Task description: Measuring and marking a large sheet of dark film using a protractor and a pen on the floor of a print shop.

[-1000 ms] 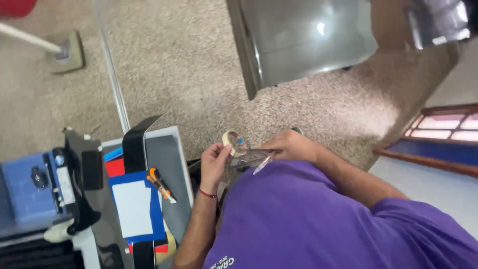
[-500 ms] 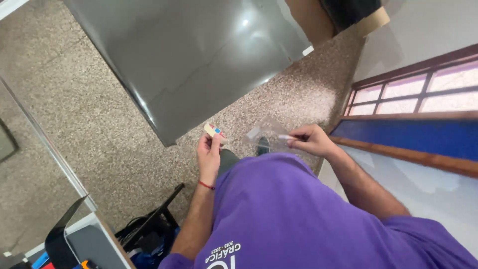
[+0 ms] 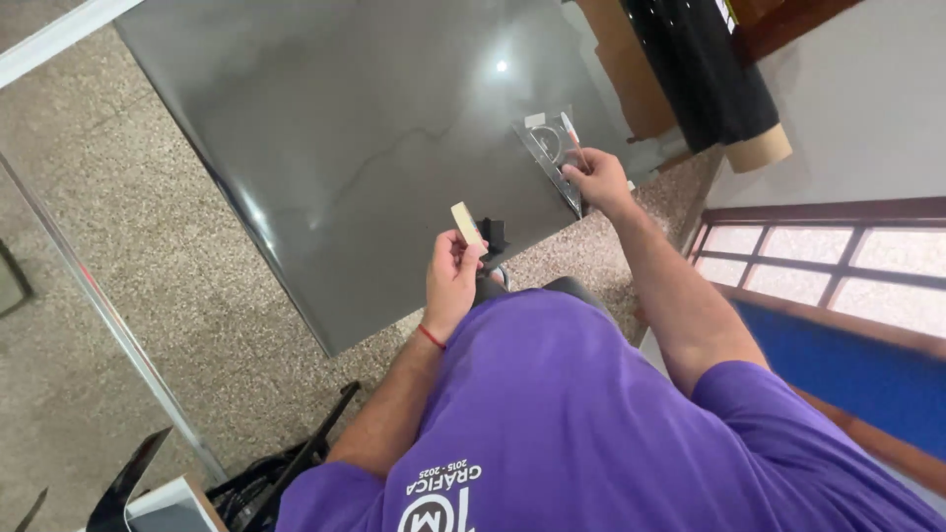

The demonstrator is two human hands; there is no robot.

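Note:
My left hand (image 3: 451, 281) is raised in front of my purple shirt and pinches a small beige roll of tape (image 3: 465, 223) seen edge-on. My right hand (image 3: 596, 180) is stretched out to the near right corner of a large glossy grey panel (image 3: 374, 128). It grips a clear plastic piece (image 3: 545, 146) that lies against the panel, together with a thin pen-like tool (image 3: 571, 128). A red cord circles my left wrist.
A black roll on a cardboard tube (image 3: 714, 74) leans against the wall behind the panel. A wooden window frame (image 3: 818, 246) and a blue surface (image 3: 857, 379) are at the right. A metal bar (image 3: 99, 315) crosses the speckled floor; black gear (image 3: 281, 473) sits bottom left.
The view has swung from a cluttered workbench to the grey panel. My right hand has reached forward and set the clear piece on the panel; my left hand has kept the tape.

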